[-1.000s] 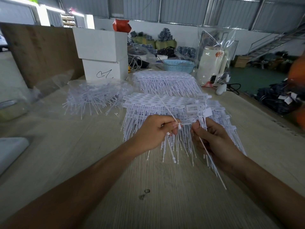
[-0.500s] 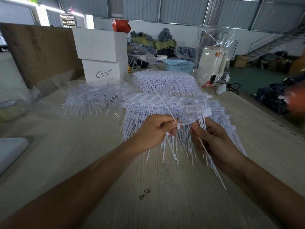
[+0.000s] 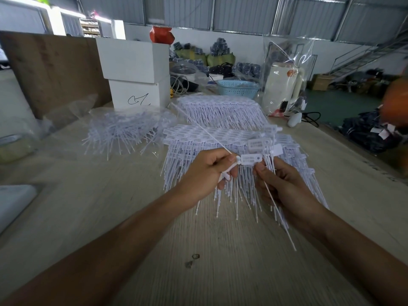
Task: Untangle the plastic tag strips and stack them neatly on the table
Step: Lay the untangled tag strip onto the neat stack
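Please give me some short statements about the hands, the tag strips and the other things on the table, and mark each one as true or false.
1. Both hands hold tag strips above the table. True: the left hand and the right hand each pinch strips.
2. The loose heap of strips lies right of the neat stack. False: it lies to the left.
3. Two white boxes stand one on the other. True.
4. The basket at the far side is red. False: it is light blue.
5. The table has a wood-grain top. True.
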Motion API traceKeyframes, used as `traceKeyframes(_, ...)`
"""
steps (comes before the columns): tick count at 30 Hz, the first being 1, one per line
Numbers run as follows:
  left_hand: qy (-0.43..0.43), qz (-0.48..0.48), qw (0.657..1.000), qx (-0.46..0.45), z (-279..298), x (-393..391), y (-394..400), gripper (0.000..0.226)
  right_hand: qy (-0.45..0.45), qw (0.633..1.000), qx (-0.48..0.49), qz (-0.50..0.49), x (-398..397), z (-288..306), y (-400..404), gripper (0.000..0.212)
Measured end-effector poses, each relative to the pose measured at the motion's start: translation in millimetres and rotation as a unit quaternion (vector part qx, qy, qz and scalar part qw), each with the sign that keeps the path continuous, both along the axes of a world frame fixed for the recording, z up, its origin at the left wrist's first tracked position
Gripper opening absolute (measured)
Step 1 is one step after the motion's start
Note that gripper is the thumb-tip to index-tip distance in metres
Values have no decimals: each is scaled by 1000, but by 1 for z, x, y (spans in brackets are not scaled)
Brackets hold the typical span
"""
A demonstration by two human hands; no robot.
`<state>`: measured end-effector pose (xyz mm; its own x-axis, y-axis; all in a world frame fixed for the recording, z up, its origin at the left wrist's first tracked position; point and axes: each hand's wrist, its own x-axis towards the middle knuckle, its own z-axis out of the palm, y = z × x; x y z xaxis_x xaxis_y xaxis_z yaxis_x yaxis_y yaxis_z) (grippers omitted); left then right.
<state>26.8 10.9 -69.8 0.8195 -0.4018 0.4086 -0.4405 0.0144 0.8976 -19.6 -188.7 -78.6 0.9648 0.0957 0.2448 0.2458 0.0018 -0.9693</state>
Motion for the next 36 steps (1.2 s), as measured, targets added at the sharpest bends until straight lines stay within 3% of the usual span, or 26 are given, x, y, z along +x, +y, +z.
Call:
traceKeyframes(7, 88, 102, 983, -122, 6, 23, 25, 23, -5, 1000, -16, 4, 0, -2, -6, 25)
traceKeyframes(10, -16, 117, 993, 11, -1, 30, 41, 17, -1, 1000, -22, -11, 0, -2, -5, 26)
traceKeyframes(13, -37, 71, 993, 88, -5, 23, 32, 16, 5, 1000, -18, -17, 1, -2, -3, 26)
traceKeyframes(17, -17, 9, 998, 54, -4, 14, 13, 16, 10, 1000, -17, -23, 0, 0, -2, 26)
traceKeyframes(24, 0, 3, 1000, -20, 1, 9, 11, 26, 7, 999, -31, -12, -1, 0, 3, 23)
traceKeyframes(29, 1, -24, 999, 25, 1, 6, 10, 25, 7, 999, -33, 0, -2, 0, 3, 23)
traceKeyframes(36, -3, -6, 1000, -30, 5, 6, 12, 31, 72, 997, 26, 24, 1, 4, -1, 39)
